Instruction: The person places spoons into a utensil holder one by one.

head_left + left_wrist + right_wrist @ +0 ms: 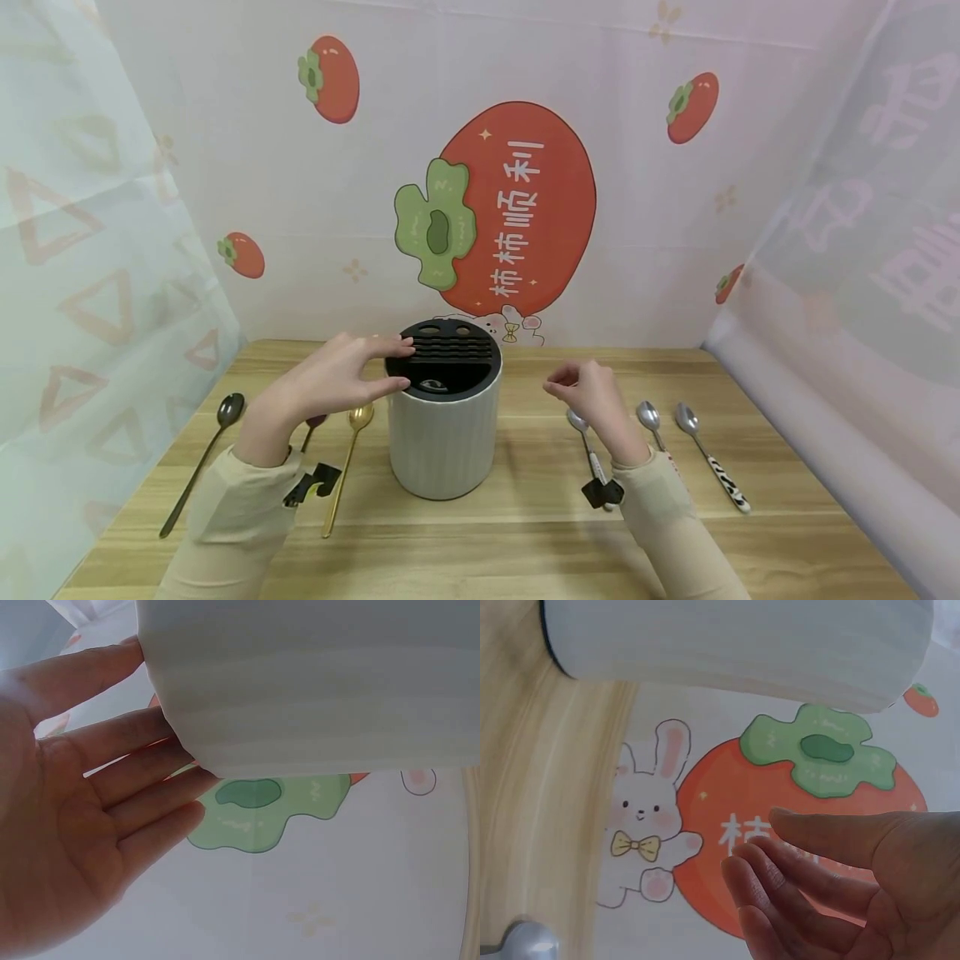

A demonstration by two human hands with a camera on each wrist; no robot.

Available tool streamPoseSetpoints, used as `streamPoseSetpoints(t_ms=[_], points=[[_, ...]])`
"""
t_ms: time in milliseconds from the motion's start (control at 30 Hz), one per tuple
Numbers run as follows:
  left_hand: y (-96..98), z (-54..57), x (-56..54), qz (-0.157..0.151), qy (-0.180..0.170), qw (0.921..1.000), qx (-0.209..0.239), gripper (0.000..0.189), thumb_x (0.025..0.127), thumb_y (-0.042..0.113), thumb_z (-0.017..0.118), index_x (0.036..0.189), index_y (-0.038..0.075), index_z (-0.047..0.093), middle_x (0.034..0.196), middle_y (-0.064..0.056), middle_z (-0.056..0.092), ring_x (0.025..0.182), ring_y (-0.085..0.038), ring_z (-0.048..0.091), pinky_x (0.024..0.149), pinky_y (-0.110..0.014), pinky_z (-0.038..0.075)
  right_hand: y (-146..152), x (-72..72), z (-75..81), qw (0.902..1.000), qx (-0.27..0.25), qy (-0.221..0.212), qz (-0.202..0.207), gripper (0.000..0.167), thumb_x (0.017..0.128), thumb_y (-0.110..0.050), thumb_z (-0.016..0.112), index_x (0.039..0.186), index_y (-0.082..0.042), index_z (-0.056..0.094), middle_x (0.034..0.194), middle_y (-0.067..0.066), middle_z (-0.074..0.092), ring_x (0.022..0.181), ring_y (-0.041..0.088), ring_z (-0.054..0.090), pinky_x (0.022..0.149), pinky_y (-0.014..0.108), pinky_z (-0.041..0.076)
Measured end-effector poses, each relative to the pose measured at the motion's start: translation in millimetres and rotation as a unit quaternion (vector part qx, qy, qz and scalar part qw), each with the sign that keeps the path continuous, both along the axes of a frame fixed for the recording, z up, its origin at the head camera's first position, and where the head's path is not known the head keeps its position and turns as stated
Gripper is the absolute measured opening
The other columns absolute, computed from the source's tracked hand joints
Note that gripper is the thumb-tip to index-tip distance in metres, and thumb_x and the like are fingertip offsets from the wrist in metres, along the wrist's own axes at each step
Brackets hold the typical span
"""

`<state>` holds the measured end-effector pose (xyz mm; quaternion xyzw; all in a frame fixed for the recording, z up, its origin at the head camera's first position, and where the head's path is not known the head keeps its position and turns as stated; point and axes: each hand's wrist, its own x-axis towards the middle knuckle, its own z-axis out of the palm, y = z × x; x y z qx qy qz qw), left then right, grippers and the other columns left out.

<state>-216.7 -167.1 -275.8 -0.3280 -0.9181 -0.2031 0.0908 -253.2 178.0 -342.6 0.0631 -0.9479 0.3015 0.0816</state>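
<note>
A white ribbed utensil holder [442, 450] with a black slotted lid [457, 350] stands upright on the table. Something shiny [432, 385] shows inside the lid's wide front opening. My left hand [341, 375] reaches over the holder's left side, thumb and fingers spread and fairly straight, fingertips right at the rim. The holder's wall [315, 697] fills the upper part of the left wrist view. To the right of the holder, my right hand [592, 392] hovers apart from it, fingers loosely bent and holding nothing. Beneath that hand lies a silver spoon [579, 422].
At the left lie a black spoon [229, 410], a gold spoon [349, 454] and a dark spoon [315, 422] partly hidden by my left arm. Two more silver spoons, one with a red-marked handle [649, 417] and one with a black-and-white handle [727, 483], lie right. Printed cloth [360, 183] hangs behind.
</note>
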Motion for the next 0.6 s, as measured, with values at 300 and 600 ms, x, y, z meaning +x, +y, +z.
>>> streamPoseSetpoints(t_ms=[300,600], points=[[-0.2,-0.7,-0.7,0.001,-0.002,1.0,-0.002,0.04,0.088,0.032,0.066,0.123,0.014,0.064,0.132,-0.003,0.059,0.117,-0.024,0.058,0.097,-0.043,0.046,13.2,-1.6,-16.6,0.9994,0.004,-0.03,-0.016,0.014,0.085,-0.022,0.071,0.088,-0.009,0.072,0.083,0.003,0.07,0.074,0.016,0.062,0.065,0.033,0.051],[-0.3,-0.8,-1.1,0.002,-0.007,1.0,-0.002,0.041,0.088,0.032,0.066,0.125,0.014,0.063,0.134,-0.002,0.058,0.12,-0.025,0.056,0.098,-0.043,0.045,27.4,-4.4,-34.5,0.9989,0.008,-0.043,-0.015,0.015,0.085,-0.02,0.07,0.09,-0.005,0.072,0.086,0.007,0.07,0.077,0.019,0.063,0.067,0.036,0.052]])
